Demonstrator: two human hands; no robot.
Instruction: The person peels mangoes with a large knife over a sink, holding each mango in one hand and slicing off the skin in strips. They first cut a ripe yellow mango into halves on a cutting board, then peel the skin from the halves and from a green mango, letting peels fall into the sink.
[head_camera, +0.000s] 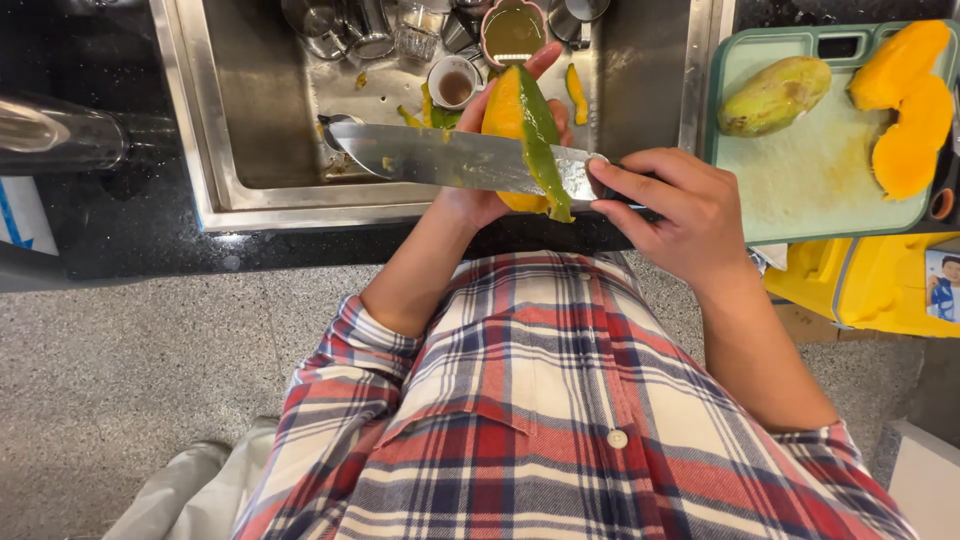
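Note:
My left hand (480, 200) holds a partly peeled mango (507, 110) upright over the edge of the steel sink (190, 130). A green strip of peel (543, 150) hangs down from the fruit across the blade. My right hand (670, 210) grips the dark handle of a large kitchen knife (450, 160), whose blade lies flat against the mango and points left. A whole unpeeled mango (773, 95) and peeled orange mango pieces (905, 110) lie on the pale green cutting board (800, 190) at the right.
The sink holds metal cups (345, 25), a glass, small bowls (455, 82) and scraps of peel (577, 95). A dark counter (100, 230) runs along the front. A yellow container (870, 280) stands under the board. Speckled floor lies below.

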